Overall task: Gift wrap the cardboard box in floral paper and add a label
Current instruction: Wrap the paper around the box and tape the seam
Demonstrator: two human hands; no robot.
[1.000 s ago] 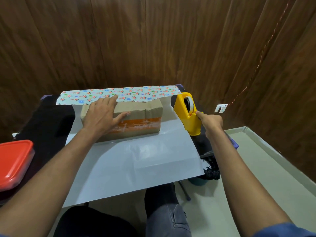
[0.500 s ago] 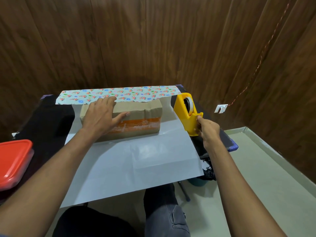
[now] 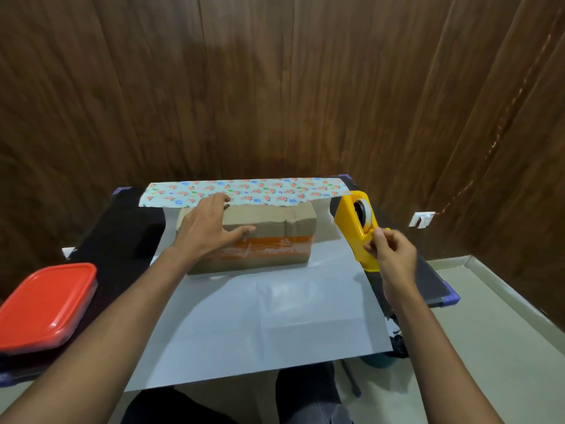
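Nearest: person's legs in dark trousers (image 3: 308,393) under the table edge, both forearms reaching forward over them.

Wrapping paper (image 3: 260,301) lies white side up on the dark table (image 3: 122,237), near edge overhanging toward the person. Far edge is folded up and forward, floral print side showing as a strip along the back.

Red-lidded container (image 3: 46,304) sits at the left table edge, well apart from the paper and from both hands.

Cardboard box (image 3: 263,237) lies lengthwise on the far half of the paper, orange tape band across its front face. The floral strip overlaps the box's top rear edge.

Left hand (image 3: 208,231) lies flat on the left part of the box top, fingers straight and spread, thumb pointing right along the front top edge. Fingertips reach the floral strip and press it against the box. Not gripping, just pressing down.

Right hand (image 3: 391,255) is right of the box, clear of it, at the front of the yellow tape dispenser (image 3: 354,228). Fingers curled, thumb and forefinger pinched together at the dispenser's cutter end. Tape itself is too thin to see, so can't confirm a strip between the fingertips.

Dispenser stands upright just beside the paper's right edge, near the box's right end, tape roll visible in its round opening.

Behind: dark wood-panel wall (image 3: 275,87), white wall socket (image 3: 423,218) low on the right.
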